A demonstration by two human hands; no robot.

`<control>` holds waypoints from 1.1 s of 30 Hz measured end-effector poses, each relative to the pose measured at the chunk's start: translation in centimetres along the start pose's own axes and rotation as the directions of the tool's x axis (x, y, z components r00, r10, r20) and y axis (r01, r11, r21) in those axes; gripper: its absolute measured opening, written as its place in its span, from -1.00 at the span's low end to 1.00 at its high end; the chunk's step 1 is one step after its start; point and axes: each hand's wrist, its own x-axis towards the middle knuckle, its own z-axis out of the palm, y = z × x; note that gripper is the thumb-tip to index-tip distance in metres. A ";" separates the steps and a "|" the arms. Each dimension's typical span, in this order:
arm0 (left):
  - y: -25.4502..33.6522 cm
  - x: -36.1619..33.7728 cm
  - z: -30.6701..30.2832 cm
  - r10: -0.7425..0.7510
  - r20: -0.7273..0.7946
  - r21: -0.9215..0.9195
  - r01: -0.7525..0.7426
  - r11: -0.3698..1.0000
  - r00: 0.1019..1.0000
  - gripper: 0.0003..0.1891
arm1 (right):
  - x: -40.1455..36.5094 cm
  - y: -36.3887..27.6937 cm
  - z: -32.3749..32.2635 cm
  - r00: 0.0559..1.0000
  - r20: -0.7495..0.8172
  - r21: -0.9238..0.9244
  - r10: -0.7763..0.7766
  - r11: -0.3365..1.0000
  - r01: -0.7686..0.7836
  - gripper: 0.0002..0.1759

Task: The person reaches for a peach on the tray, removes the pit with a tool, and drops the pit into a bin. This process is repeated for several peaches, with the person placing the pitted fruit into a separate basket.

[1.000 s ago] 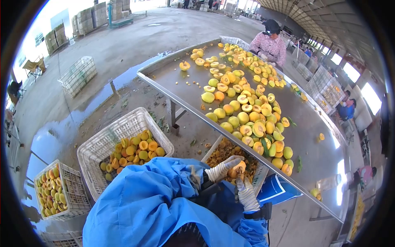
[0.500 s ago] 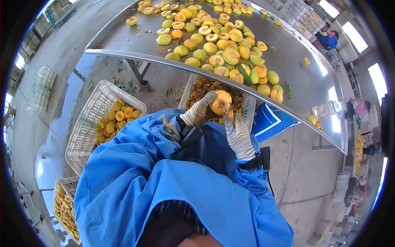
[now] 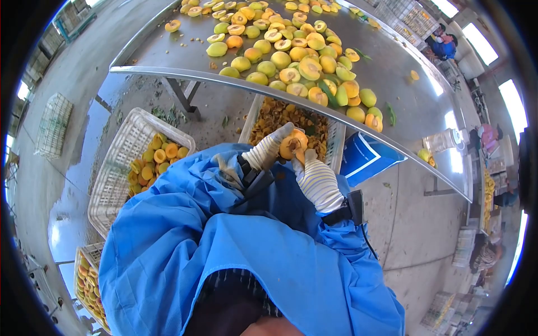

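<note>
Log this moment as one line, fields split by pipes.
left hand: grips fruit | right hand: at same fruit, grip unclear | near hands: crate of orange-brown pieces | ahead: metal table with loose fruit

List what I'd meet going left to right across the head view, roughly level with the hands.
Floor crate at far left → fruit crate → left hand → held fruit → right hand → blue container → clear container.

The left grip, gloved in pale stripes, holds a round orange fruit; the right grip, gloved alike, touches its lower side. A whitish plastic crate of brownish-orange scraps stands partly beneath a grey metal tabletop.
</note>
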 end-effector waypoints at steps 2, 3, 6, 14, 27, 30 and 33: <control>-0.5 0.2 -0.1 -0.035 -0.037 0.000 0.035 0.999 0.999 -0.35 | -0.4 -0.1 -0.1 0.998 0.063 -0.047 0.022 0.999 -0.019 -0.52; -0.9 0.7 -0.8 -0.074 -0.046 -0.005 0.074 0.997 0.996 -0.35 | -0.5 -0.1 -0.2 0.995 0.093 -0.071 0.034 0.997 -0.027 -0.51; -0.9 0.5 -0.9 -0.091 0.022 -0.031 0.092 0.995 0.996 -0.34 | -0.4 4.0 3.1 0.969 -0.117 0.170 -0.219 0.957 0.237 -0.50; -1.9 0.8 0.5 0.398 -0.021 0.219 -0.384 0.897 0.917 -0.33 | -0.7 0.1 -2.2 0.818 0.560 0.721 0.132 0.408 -0.559 -0.41; -2.3 1.5 0.3 0.238 -0.138 0.104 -0.225 0.969 0.961 -0.29 | -0.8 1.1 -0.1 0.720 0.691 0.703 -0.060 -0.173 -0.689 -0.49; -1.3 0.8 -0.2 0.098 -0.083 0.113 -0.088 0.990 0.992 -0.31 | -1.2 -0.4 -0.1 0.692 0.717 0.671 -0.079 -0.192 -0.716 -0.52; -0.6 0.3 0.9 0.045 -0.021 0.008 -0.045 0.999 0.999 -0.31 | -1.0 -0.6 0.6 0.715 0.622 0.529 -0.318 -0.503 -0.684 -0.54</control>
